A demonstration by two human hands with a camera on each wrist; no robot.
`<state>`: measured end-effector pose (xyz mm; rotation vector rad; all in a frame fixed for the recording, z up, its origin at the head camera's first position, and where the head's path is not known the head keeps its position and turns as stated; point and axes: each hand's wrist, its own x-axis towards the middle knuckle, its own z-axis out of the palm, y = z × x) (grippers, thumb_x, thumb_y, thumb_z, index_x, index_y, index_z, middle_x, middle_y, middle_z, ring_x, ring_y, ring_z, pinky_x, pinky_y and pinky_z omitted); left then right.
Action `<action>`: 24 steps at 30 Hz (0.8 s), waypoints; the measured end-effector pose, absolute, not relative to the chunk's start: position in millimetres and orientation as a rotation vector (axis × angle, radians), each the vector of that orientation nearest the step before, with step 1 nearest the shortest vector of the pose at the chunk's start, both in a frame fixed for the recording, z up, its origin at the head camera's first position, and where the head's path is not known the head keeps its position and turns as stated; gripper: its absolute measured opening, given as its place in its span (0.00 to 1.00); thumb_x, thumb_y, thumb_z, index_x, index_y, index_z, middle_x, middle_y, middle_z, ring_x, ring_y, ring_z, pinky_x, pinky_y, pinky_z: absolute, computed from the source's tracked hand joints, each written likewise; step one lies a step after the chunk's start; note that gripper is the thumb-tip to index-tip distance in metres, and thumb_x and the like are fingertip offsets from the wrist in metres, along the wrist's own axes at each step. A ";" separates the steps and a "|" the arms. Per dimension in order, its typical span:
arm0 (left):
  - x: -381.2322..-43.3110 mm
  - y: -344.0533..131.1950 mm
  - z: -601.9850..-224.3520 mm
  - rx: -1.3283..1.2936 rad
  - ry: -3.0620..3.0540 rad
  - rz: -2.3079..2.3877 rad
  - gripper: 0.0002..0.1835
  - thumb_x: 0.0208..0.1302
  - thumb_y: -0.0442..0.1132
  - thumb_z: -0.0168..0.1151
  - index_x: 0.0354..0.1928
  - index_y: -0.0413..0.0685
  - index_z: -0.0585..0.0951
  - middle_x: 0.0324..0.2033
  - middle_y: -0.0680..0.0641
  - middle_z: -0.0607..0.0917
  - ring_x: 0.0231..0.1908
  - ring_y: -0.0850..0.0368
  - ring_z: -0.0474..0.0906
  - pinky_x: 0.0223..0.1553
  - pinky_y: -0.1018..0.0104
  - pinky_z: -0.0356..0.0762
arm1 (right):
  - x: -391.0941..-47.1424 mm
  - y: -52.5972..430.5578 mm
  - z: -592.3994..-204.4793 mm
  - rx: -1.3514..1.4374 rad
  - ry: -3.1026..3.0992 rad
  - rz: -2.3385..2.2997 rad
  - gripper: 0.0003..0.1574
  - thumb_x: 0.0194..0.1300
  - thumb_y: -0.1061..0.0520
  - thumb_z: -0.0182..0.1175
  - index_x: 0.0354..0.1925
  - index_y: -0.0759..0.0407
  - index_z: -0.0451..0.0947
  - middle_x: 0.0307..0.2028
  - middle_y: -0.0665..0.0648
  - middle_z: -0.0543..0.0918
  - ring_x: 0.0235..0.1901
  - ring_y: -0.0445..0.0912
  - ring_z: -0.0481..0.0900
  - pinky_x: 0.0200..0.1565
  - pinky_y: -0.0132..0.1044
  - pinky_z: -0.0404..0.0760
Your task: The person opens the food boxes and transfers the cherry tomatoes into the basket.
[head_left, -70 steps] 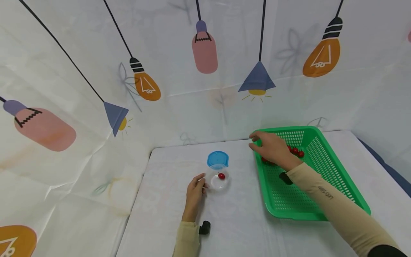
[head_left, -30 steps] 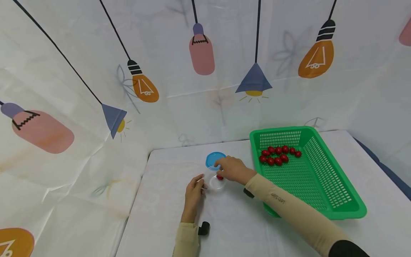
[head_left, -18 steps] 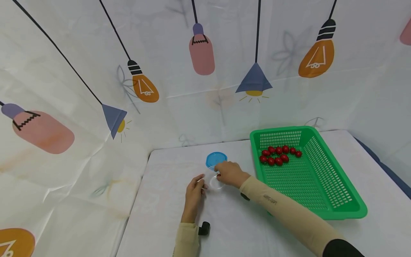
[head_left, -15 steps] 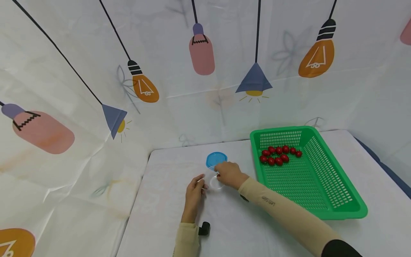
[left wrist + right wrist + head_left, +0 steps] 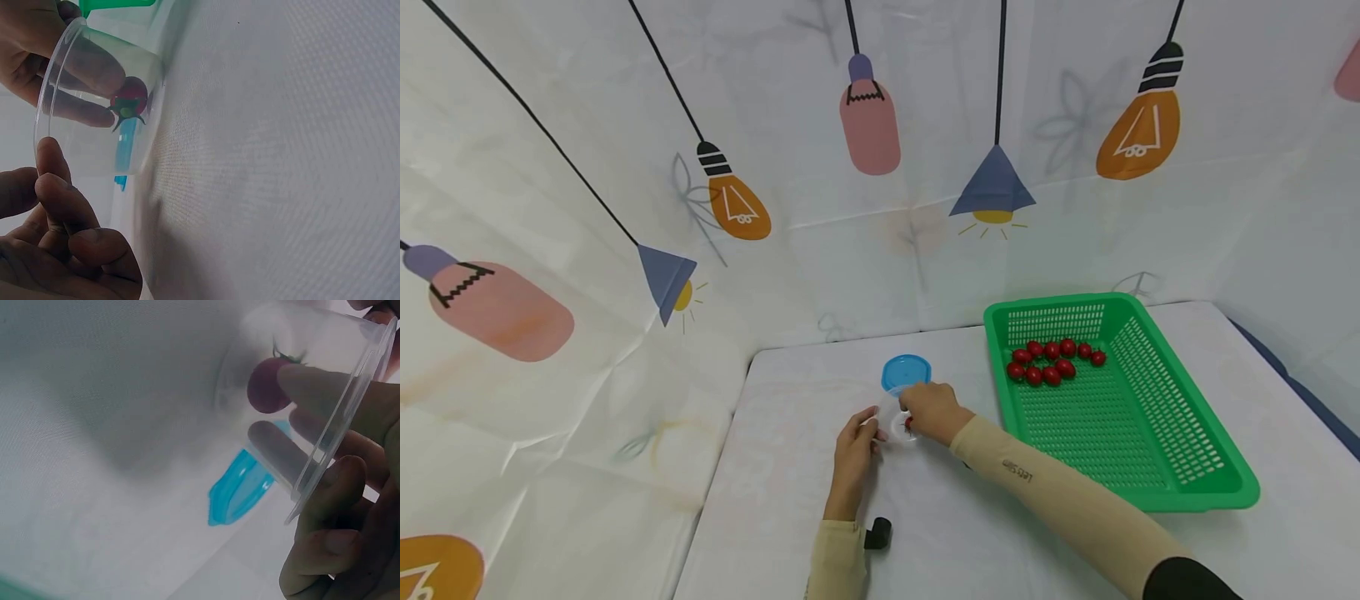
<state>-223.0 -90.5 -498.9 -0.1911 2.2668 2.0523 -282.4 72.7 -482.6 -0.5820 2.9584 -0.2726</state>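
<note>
My left hand (image 5: pixel 853 454) holds the rim of a small clear plastic cup (image 5: pixel 94 150) on the white-covered table. In the left wrist view its fingertips are at the cup's rim. My right hand (image 5: pixel 934 410) reaches into the cup from the right. Its fingertips are on a red cherry tomato (image 5: pixel 129 94) with a green stem top, low in the cup. In the right wrist view one fingertip covers part of the cherry tomato (image 5: pixel 267 387), and other fingers bend over the rim. A blue lid (image 5: pixel 906 371) lies just beyond the cup.
To the right stands a green plastic basket (image 5: pixel 1213 417) with several cherry tomatoes (image 5: pixel 1051 351) grouped at its far left. A white printed sheet (image 5: pixel 820 283) hangs behind the table.
My right hand has moved from above the basket leftward and down into the cup. The tomato there was hidden by the hand and now shows a little lower. My left hand stays put.
</note>
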 end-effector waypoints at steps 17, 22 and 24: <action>-220.0 -90.1 -495.1 -0.177 2.296 2.033 0.20 0.77 0.36 0.52 0.65 0.34 0.75 0.39 0.26 0.83 0.32 0.45 0.77 0.36 0.62 0.75 | -284.5 70.2 -487.0 -0.672 2.874 -0.299 0.13 0.59 0.53 0.75 0.44 0.48 0.89 0.34 0.44 0.87 0.35 0.42 0.84 0.38 0.43 0.83; -219.4 -89.2 -494.8 -0.176 2.302 2.025 0.20 0.77 0.36 0.52 0.65 0.34 0.75 0.38 0.27 0.83 0.33 0.41 0.77 0.37 0.61 0.76 | -284.7 71.6 -487.4 -0.691 2.890 -0.287 0.13 0.58 0.54 0.76 0.43 0.51 0.89 0.35 0.46 0.88 0.38 0.43 0.85 0.40 0.43 0.84; -219.3 -88.8 -495.1 -0.174 2.305 2.022 0.20 0.77 0.36 0.52 0.65 0.34 0.75 0.38 0.27 0.84 0.35 0.36 0.77 0.37 0.60 0.76 | -284.6 72.3 -486.7 -0.678 2.884 -0.296 0.14 0.58 0.55 0.76 0.43 0.53 0.89 0.36 0.47 0.88 0.39 0.44 0.85 0.41 0.43 0.84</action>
